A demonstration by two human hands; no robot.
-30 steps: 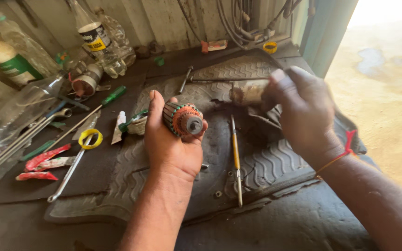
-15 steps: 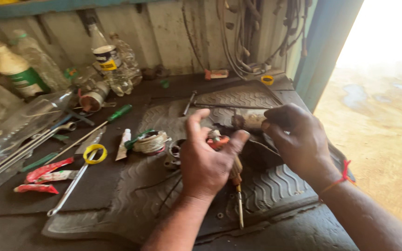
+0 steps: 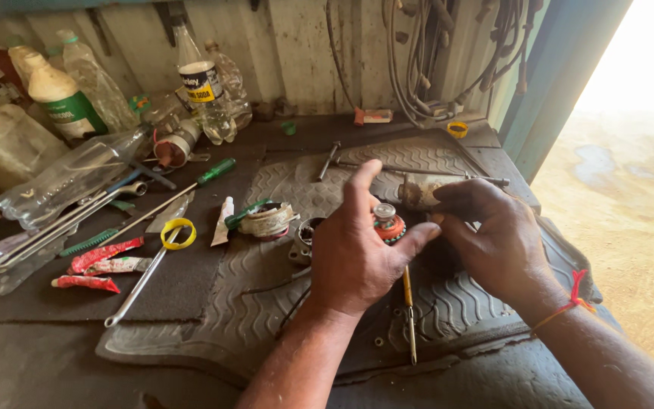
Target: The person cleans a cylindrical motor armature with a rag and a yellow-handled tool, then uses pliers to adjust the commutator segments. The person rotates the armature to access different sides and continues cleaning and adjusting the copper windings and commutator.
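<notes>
**Both hands close around the small motor armature on the rubber mat**

The left hand [image 3: 357,254] lies palm down on the grey ribbed rubber mat [image 3: 213,303], index finger raised and thumb stretched right, cradling the small orange-and-copper motor armature [image 3: 387,225], which stands end-up between thumb and forefinger. A second ago that hand held the armature palm up, well above the mat; half a second ago it had turned over and dropped lower. The right hand [image 3: 493,242] has slid left from the pale cylindrical housing [image 3: 421,191] and now sits just beside the armature, fingers curled narrow; whether they grip anything I cannot tell. A yellow-handled screwdriver [image 3: 409,314] lies under the left thumb. The yellow ring [image 3: 178,233] and long silver spanner [image 3: 141,282] stay put at left.
</notes>
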